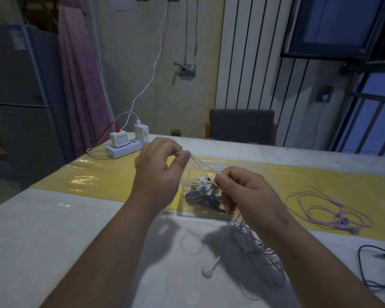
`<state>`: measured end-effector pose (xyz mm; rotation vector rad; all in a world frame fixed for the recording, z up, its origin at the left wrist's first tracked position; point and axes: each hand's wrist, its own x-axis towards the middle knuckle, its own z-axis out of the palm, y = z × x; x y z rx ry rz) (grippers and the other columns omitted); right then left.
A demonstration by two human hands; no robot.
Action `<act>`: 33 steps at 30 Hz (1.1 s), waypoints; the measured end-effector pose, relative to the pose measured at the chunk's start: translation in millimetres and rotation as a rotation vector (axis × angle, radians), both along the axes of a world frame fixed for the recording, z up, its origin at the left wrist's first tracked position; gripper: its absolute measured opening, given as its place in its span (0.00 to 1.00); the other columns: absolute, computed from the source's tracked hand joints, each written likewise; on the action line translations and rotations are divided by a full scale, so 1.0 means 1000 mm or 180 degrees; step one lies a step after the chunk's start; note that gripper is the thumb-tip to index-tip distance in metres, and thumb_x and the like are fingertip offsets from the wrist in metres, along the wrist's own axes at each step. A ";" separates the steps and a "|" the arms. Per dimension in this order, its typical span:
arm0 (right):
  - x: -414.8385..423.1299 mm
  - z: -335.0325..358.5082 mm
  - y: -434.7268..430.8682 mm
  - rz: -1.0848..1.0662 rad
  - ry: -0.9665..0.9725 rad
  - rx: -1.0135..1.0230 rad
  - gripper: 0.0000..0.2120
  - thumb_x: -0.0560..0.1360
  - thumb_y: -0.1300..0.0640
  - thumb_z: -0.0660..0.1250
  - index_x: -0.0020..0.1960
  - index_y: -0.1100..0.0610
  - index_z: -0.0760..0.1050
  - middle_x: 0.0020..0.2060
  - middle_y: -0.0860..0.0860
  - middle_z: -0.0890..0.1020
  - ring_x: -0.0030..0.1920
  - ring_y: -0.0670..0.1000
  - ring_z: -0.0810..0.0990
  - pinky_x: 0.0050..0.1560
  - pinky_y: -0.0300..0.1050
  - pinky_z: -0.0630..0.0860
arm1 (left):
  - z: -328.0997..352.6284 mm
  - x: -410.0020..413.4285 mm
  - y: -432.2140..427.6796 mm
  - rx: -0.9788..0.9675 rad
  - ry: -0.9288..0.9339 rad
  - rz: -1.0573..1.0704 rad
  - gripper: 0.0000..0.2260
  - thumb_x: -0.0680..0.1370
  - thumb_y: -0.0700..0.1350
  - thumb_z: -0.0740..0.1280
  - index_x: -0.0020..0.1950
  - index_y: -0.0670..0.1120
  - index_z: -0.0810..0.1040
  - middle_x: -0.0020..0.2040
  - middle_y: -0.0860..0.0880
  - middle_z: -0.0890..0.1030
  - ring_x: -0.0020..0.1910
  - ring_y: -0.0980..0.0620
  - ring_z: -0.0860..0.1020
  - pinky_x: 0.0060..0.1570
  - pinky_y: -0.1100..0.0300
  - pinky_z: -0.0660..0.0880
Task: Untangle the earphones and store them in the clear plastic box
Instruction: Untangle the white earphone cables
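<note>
Your left hand is raised above the surface, its thumb and fingers pinching one end of a pale earphone cable. Your right hand sits lower and nearer to you, its fingers curled and pinching the same cable. Two strands run taut between the hands, sloping down from left to right.

The clear plastic box stands open-topped on the surface directly beneath and behind the right hand. Inside it lie coiled dark earphones and a white piece above them.

Below the right wrist, a loose tangle of white earphones rests on the surface, blurred in places, with one white earbud lying at its near left edge. Whether the pinched cable joins this tangle cannot be told.

To the right of the box, purple earphones lie in open loops on a yellow strip. Dark-corded earphones lie at the far right edge. A white power strip carrying chargers sits at the far left corner, and a chair stands beyond the surface.
</note>
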<state>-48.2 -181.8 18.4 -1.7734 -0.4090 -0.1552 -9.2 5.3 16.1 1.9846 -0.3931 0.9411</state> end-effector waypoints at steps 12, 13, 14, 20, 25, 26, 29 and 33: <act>0.000 0.003 0.000 0.0206 0.0282 0.0809 0.11 0.80 0.59 0.61 0.41 0.58 0.78 0.24 0.49 0.67 0.22 0.46 0.62 0.24 0.36 0.60 | 0.005 -0.010 0.011 -0.0468 -0.0232 0.1359 0.29 0.79 0.60 0.53 0.31 0.41 0.79 0.29 0.46 0.78 0.33 0.42 0.76 0.39 0.46 0.72; 0.000 0.002 -0.001 0.0216 0.0281 0.0746 0.11 0.80 0.59 0.61 0.42 0.58 0.78 0.24 0.48 0.68 0.22 0.44 0.62 0.24 0.35 0.59 | 0.005 -0.011 0.012 -0.0278 -0.0329 0.1426 0.30 0.79 0.61 0.53 0.31 0.42 0.79 0.29 0.46 0.78 0.34 0.42 0.76 0.40 0.46 0.72; 0.000 0.002 -0.001 0.0212 0.0245 0.0664 0.11 0.80 0.59 0.61 0.42 0.58 0.79 0.24 0.47 0.69 0.22 0.44 0.62 0.23 0.35 0.59 | 0.005 -0.011 0.012 -0.0038 -0.0470 0.1394 0.30 0.80 0.62 0.53 0.32 0.43 0.80 0.30 0.47 0.80 0.35 0.43 0.77 0.41 0.46 0.72; 0.002 -0.001 0.000 0.0166 0.0054 0.0467 0.12 0.80 0.60 0.62 0.40 0.56 0.79 0.23 0.46 0.70 0.23 0.43 0.64 0.25 0.34 0.61 | 0.003 -0.015 -0.006 0.0953 -0.0388 -0.0515 0.18 0.74 0.62 0.65 0.45 0.49 0.83 0.39 0.56 0.82 0.41 0.55 0.79 0.45 0.49 0.74; 0.003 0.000 -0.001 0.0134 0.0214 0.0543 0.10 0.79 0.59 0.63 0.41 0.57 0.79 0.23 0.47 0.71 0.24 0.46 0.65 0.25 0.36 0.61 | 0.001 -0.013 -0.011 0.0633 0.0300 -0.0707 0.06 0.72 0.52 0.69 0.40 0.51 0.78 0.33 0.54 0.79 0.33 0.53 0.76 0.36 0.50 0.74; 0.003 0.000 -0.002 0.0145 0.0267 0.0550 0.09 0.79 0.59 0.64 0.41 0.57 0.79 0.24 0.49 0.72 0.24 0.47 0.65 0.24 0.37 0.61 | 0.001 -0.013 -0.011 0.0548 0.0445 -0.0721 0.06 0.71 0.52 0.70 0.39 0.51 0.77 0.33 0.55 0.79 0.33 0.54 0.76 0.36 0.51 0.74; 0.003 0.001 -0.006 0.0225 0.0384 0.0405 0.06 0.77 0.58 0.67 0.43 0.59 0.79 0.25 0.51 0.75 0.24 0.49 0.68 0.24 0.39 0.64 | 0.002 -0.013 -0.010 0.0308 0.0827 -0.0883 0.08 0.72 0.45 0.74 0.36 0.51 0.76 0.29 0.57 0.76 0.30 0.59 0.72 0.32 0.62 0.69; 0.002 0.002 -0.009 0.0433 0.0650 0.0465 0.08 0.78 0.58 0.66 0.41 0.58 0.79 0.27 0.53 0.75 0.23 0.49 0.67 0.24 0.38 0.64 | 0.003 -0.014 -0.008 -0.0186 0.1268 -0.1487 0.06 0.69 0.42 0.72 0.35 0.44 0.77 0.29 0.55 0.75 0.30 0.56 0.72 0.34 0.64 0.69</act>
